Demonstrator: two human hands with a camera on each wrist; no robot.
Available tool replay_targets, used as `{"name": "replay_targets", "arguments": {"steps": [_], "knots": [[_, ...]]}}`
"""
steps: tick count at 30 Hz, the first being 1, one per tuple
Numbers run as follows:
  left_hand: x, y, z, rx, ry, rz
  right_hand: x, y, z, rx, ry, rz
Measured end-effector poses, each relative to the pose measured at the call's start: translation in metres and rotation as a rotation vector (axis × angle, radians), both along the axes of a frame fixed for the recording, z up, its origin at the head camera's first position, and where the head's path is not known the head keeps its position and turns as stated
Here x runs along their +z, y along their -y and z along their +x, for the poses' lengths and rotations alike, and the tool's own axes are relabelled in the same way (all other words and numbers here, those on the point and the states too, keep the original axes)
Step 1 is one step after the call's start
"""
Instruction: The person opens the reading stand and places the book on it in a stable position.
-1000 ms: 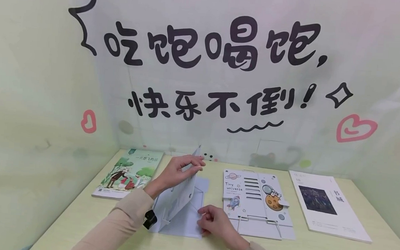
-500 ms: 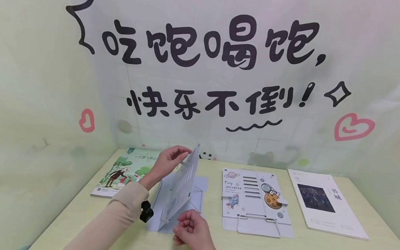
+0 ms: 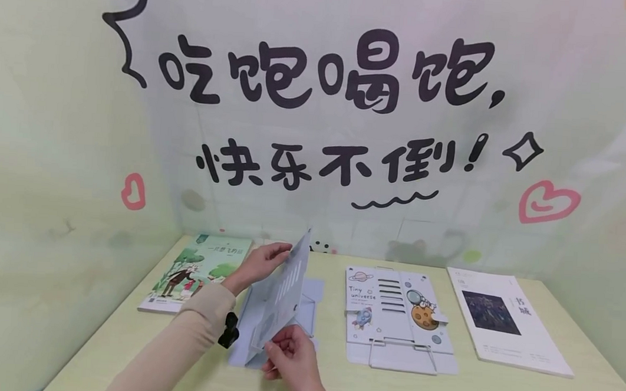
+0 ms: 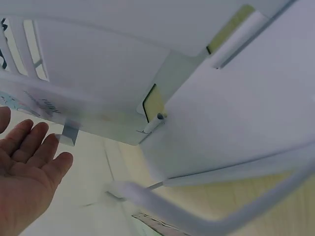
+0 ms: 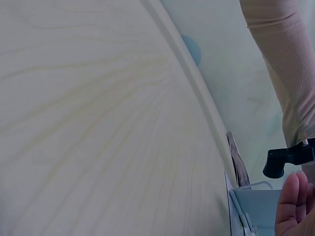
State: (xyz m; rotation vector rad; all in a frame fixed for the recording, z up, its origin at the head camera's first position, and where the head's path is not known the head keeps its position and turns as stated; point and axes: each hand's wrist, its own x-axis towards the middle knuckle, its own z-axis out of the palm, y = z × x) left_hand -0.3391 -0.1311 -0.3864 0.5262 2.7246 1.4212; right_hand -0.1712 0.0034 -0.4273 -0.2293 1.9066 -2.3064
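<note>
Progress: partial, in my judgement. The pale grey, metal-looking book stand (image 3: 312, 290) sits at lower centre of the head view, its slotted front panel (image 3: 282, 315) raised and steeply tilted. Outstanding: no support can be confirmed as seated, so settling the panel's angle appears to remain. A thick, pale wire bar (image 4: 275, 196) crosses the bottom of the left wrist view; where it seats, I cannot tell.

Hands: my left hand (image 3: 261, 263), behind the panel's upper part, has relaxed fingers and no visible grip. My right hand (image 3: 294, 360), at the panel's lower corner, has bent fingers; whether they pinch the edge I cannot tell.

Clearance: a green illustrated paperback (image 3: 203, 266) lies near, at centre left. A strip of pale wood-grain table (image 3: 332, 314) separates my stand from a white, space-printed stand (image 3: 391, 326) right of centre. Bare tabletop shows at lower right; the table's side edge runs through lower left.
</note>
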Motion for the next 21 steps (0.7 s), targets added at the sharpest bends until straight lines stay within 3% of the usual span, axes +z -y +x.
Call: {"name": "replay_targets", "arguments": {"steps": [9,17,21], "knots": [[0.003,-0.006,-0.003,-0.031,-0.023,-0.072,-0.008,0.004,-0.003,-0.009,-0.020,0.044],[0.001,-0.007,-0.005,0.007,0.012,-0.081,-0.006,0.001,-0.002,-0.020,-0.059,0.074],[0.001,-0.003,-0.005,0.025,-0.015,-0.087,-0.008,-0.009,-0.007,-0.043,-0.094,0.087]]}}
